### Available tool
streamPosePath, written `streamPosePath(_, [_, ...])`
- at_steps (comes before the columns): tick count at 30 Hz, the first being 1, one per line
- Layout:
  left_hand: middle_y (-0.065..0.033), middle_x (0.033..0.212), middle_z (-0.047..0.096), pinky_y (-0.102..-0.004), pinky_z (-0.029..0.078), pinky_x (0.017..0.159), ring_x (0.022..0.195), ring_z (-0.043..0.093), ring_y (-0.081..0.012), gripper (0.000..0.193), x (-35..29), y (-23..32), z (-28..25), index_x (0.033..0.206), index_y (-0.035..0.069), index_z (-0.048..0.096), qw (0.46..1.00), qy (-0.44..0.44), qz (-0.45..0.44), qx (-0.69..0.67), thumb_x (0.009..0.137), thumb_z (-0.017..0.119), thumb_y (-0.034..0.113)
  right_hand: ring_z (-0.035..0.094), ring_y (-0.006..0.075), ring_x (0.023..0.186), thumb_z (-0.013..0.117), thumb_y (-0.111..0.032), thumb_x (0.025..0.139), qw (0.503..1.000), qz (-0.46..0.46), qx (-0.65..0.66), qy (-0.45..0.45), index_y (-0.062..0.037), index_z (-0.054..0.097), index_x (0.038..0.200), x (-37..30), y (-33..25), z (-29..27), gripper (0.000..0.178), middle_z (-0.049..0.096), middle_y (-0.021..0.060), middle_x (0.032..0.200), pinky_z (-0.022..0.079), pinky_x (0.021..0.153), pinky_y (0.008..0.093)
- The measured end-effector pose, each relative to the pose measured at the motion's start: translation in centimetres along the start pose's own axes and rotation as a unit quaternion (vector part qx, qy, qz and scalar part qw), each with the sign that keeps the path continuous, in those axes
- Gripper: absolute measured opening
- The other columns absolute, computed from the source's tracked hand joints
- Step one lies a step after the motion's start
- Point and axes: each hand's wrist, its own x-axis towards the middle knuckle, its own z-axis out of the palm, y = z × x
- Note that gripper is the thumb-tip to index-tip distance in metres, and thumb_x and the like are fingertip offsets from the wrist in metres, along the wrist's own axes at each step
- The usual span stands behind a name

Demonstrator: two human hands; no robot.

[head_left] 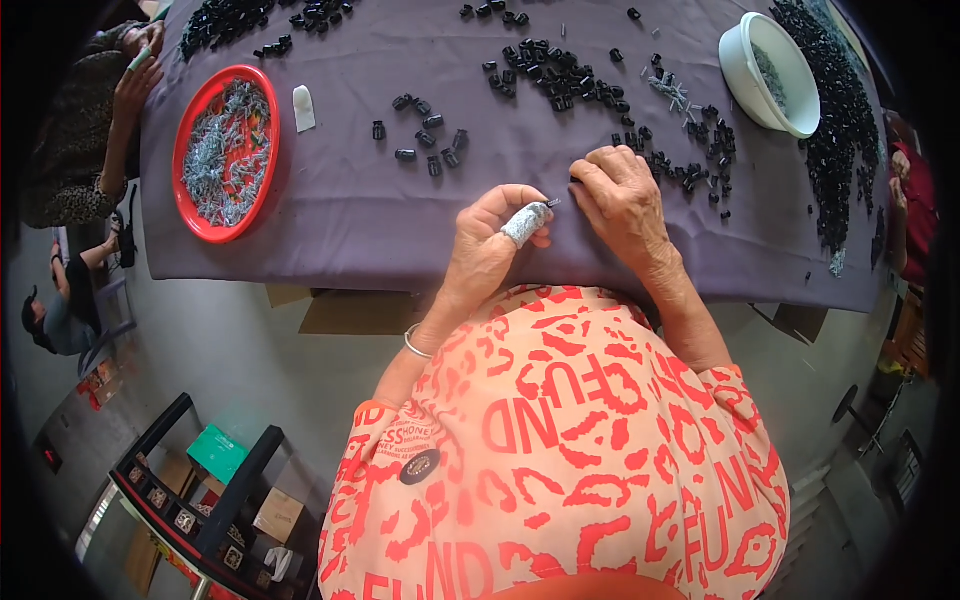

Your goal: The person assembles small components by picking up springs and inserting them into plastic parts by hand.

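My left hand is closed near the table's front edge, its thumb wrapped in a silvery-white cover. A small metal pin sticks out from between that thumb and the fingers. Just to the right, my right hand is pinched over the cloth, with a small black piece at its fingertips, mostly hidden. A gap separates the two hands. Beyond them lies a loose group of short black cylindrical parts. More black parts spread across the middle, and metal pins lie scattered among those on the right.
On the left stands a red tray of tangled metal pieces, with a white finger-shaped sleeve beside it. A white bowl holds small grey pieces, next to a long black heap. Other people sit at both sides of the purple cloth.
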Motion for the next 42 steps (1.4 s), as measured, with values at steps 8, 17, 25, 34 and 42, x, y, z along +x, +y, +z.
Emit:
streamPosePath(8, [-0.0057,0.090,0.066,-0.0264,0.052,0.071,0.074,0.062,-0.0116,0.016,0.2,-0.8,-0.6,0.102,0.000,0.061,1.000,0.005,0.016,-0.015,0.089,0.060,0.007,0.058,0.0079,0.080,0.062,0.005,0.083,0.907,0.189,0.374,0.027,-0.0001,0.063,0.098,-0.7,-0.7,-1.2,0.015,0.062,0.0024,0.090,0.048,0.069,0.0226])
streamPosePath(17, [-0.0058,0.090,0.065,-0.0258,0.051,0.071,0.076,0.062,-0.0116,0.016,-0.3,0.1,0.1,0.103,-0.001,0.061,0.999,0.013,0.031,-0.010,0.088,0.061,0.007,0.059,0.0073,0.084,0.061,0.002,0.087,0.775,0.243,0.581,0.047,0.0013,0.060,0.108,-2.0,-1.9,-1.7,0.021,0.065,0.0047,0.096,0.049,0.073,0.0208])
streamPosePath(25, [-0.0038,0.087,0.064,-0.0237,0.049,0.070,0.075,0.059,-0.0094,0.011,-1.3,1.2,1.4,0.100,-0.001,0.060,0.999,0.015,0.030,0.028,0.090,0.057,0.003,0.060,0.0085,0.084,0.060,0.003,0.087,0.748,0.245,0.613,0.070,-0.0003,0.059,0.109,-2.8,-1.8,-1.6,0.022,0.064,0.0053,0.094,0.050,0.072,0.0221])
streamPosePath(34, [-0.0037,0.089,0.066,-0.0233,0.049,0.070,0.075,0.061,-0.0095,0.016,-1.5,0.5,1.5,0.103,0.000,0.061,0.998,0.006,0.034,0.051,0.089,0.061,0.008,0.061,0.0112,0.086,0.061,0.007,0.085,0.780,0.232,0.573,0.096,0.0004,0.060,0.104,-3.4,-2.2,-1.6,0.020,0.062,0.0058,0.098,0.052,0.074,0.0248])
streamPosePath(42, [-0.0005,0.087,0.063,-0.0213,0.046,0.071,0.077,0.057,-0.0066,0.014,-1.6,0.6,1.9,0.102,0.000,0.060,0.989,0.008,0.051,0.139,0.090,0.058,0.004,0.060,0.0101,0.084,0.063,0.008,0.082,0.901,0.185,0.383,0.084,0.0015,0.061,0.100,-3.4,-1.7,-2.6,0.019,0.061,0.0033,0.097,0.051,0.074,0.0241])
